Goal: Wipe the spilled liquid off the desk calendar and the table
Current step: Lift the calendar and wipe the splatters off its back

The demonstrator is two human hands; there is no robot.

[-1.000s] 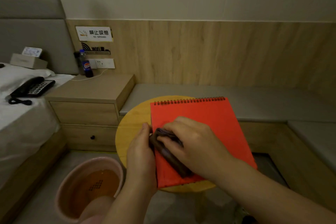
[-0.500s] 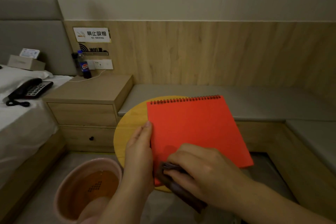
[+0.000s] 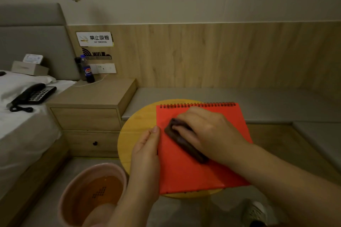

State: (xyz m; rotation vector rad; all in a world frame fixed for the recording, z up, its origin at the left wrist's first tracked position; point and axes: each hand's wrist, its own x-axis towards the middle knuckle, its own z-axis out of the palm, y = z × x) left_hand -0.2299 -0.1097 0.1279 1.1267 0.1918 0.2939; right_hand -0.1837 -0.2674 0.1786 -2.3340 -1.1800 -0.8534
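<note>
Both hands [image 3: 208, 132] on red calendar [image 3: 193, 171]

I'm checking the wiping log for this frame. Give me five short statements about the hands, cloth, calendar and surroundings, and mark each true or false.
1. The right hand presses a dark cloth onto the red calendar. True.
2. The left hand is lifted clear of the calendar. False: it rests at its left edge.
3. The calendar lies on a round yellow table. True.
4. The spiral binding faces the person. False: it is on the far edge.
5. The pink basin sits on the table. False: it is on the floor.
</note>
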